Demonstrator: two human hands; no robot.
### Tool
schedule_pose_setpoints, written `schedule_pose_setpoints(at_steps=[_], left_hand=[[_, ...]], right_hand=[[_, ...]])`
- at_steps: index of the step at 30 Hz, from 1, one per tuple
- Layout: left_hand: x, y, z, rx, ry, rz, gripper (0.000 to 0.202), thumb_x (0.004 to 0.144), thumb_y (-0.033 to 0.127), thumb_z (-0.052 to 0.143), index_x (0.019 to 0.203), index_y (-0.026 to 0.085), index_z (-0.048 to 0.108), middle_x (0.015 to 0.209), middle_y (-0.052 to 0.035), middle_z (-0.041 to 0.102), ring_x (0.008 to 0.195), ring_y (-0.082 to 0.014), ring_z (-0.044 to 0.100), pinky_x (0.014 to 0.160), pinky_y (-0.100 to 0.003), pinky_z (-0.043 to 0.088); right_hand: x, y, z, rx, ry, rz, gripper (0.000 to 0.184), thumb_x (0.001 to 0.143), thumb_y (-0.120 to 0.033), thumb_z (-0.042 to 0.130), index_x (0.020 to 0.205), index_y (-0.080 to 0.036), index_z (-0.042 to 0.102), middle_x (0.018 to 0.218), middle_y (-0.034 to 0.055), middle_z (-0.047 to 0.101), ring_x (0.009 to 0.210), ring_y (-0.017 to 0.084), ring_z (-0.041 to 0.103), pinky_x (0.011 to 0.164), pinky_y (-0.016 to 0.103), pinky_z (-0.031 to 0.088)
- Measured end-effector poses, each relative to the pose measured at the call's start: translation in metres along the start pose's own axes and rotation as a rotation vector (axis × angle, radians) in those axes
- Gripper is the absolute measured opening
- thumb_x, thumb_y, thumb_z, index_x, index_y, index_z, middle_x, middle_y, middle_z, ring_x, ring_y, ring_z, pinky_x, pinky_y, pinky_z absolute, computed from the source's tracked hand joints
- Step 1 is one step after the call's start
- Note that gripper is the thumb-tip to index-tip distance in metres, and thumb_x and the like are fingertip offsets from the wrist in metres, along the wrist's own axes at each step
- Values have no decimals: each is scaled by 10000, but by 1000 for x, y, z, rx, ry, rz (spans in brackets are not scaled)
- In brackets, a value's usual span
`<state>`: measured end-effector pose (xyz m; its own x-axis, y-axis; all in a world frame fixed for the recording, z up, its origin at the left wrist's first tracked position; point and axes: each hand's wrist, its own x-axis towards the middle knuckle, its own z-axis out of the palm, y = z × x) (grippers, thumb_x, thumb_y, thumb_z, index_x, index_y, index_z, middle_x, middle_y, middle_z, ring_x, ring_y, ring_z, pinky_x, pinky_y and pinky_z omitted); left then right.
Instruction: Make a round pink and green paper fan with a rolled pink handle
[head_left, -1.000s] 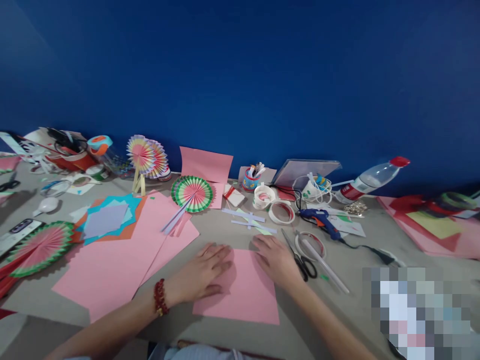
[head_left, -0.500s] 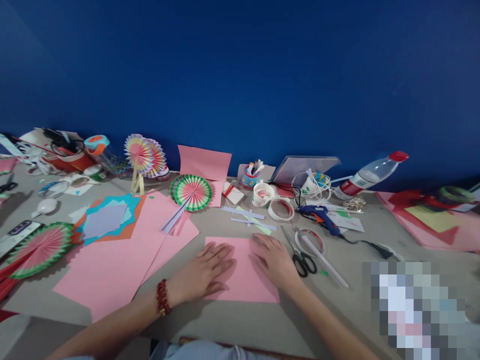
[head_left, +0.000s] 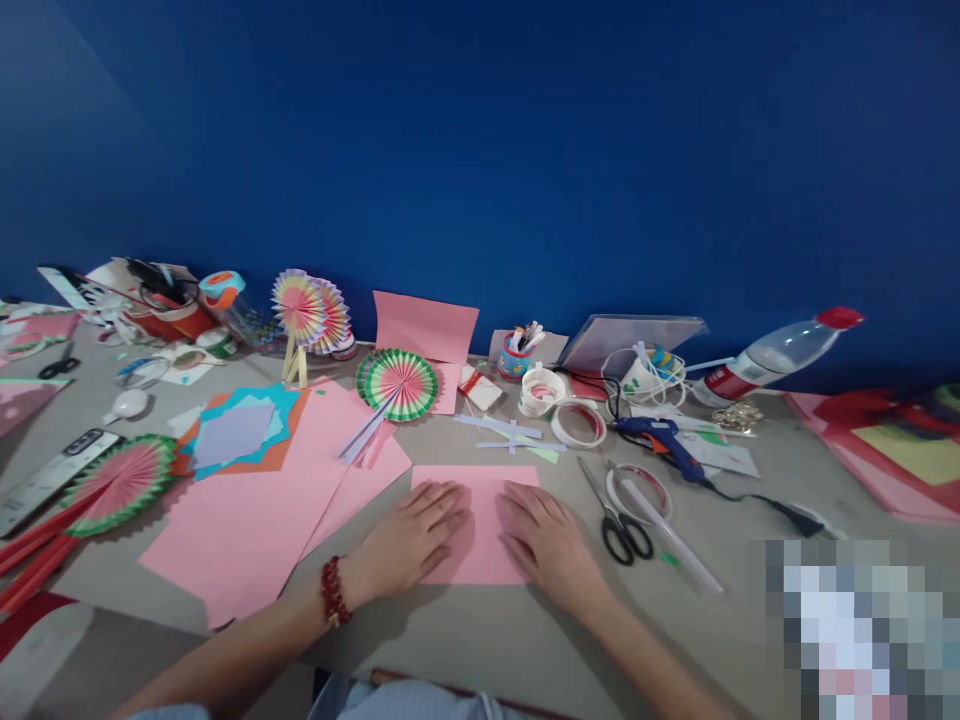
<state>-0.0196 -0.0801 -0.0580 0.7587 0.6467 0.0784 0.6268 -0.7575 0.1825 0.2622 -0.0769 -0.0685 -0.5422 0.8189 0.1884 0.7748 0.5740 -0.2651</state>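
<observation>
A pink sheet of paper (head_left: 484, 540) lies flat on the grey table in front of me. My left hand (head_left: 416, 535) rests palm down on its left side, fingers stretched out. On its right side lies my right hand (head_left: 544, 540), also flat with fingers spread. Neither hand grips anything. Black-handled scissors (head_left: 621, 525) are just right of my right hand, beside a glue stick (head_left: 675, 540) and a roll of tape (head_left: 641, 490). Large pink sheets (head_left: 247, 540) lie left of my left hand.
Behind the sheet are purple paper strips (head_left: 502, 430) and a green-and-pink paper fan (head_left: 405, 385). A blue glue gun (head_left: 664, 440) with its cord lies at right, near a plastic bottle (head_left: 780, 355). Another fan (head_left: 124, 485) and a phone (head_left: 52, 475) are at left.
The view has turned slightly left, so things appear shifted right. The pink sheet now sits straighter, and my right hand is a little lower on it. Both hands stay flat.
</observation>
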Motion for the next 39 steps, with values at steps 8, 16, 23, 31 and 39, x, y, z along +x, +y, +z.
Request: schedule_pose_setpoints(at_steps=[8, 16, 23, 31, 39], left_hand=[[-12, 2, 2, 46, 10, -130, 743, 955, 603, 454, 1569, 233, 258, 1658, -130, 168, 1513, -317, 205, 1208, -493, 236], [-25, 1, 6, 48, 4, -237, 896, 875, 745, 436, 1579, 232, 225, 1665, -179, 50, 1512, -424, 113, 1175, -607, 213], [-19, 3, -3, 17, 28, -231, 878, 847, 745, 493, 1524, 202, 358, 1625, -200, 213, 1487, -422, 196, 1165, -631, 235], [-26, 1, -19, -78, 53, -171, 436, 939, 286, 545, 1369, 220, 515, 1448, -80, 530, 1386, -245, 429, 1235, -509, 224], [-34, 1, -14, -24, -12, -137, 552, 907, 318, 582, 1434, 209, 458, 1563, -89, 409, 1460, -269, 333, 1235, -501, 217]], right_hand=[[-9, 1, 9, -114, 36, -51, 392, 980, -312, 514, 1343, -183, 586, 1439, 98, 555, 1280, 277, 508, 1078, 459, 414], [-22, 10, 16, -142, 139, -102, 402, 968, -366, 524, 1337, -220, 588, 1416, 77, 580, 1252, 263, 540, 1080, 443, 391], [-22, 16, 15, -112, 132, -44, 417, 958, -399, 528, 1331, -225, 593, 1398, 89, 592, 1242, 270, 549, 1060, 466, 414], [-21, 14, 12, -111, 124, -44, 403, 970, -398, 512, 1319, -216, 601, 1391, 96, 599, 1237, 275, 553, 1063, 467, 410], [-20, 13, 12, -83, 104, -21, 406, 965, -396, 523, 1328, -231, 598, 1399, 92, 593, 1240, 277, 552, 1066, 480, 414]])
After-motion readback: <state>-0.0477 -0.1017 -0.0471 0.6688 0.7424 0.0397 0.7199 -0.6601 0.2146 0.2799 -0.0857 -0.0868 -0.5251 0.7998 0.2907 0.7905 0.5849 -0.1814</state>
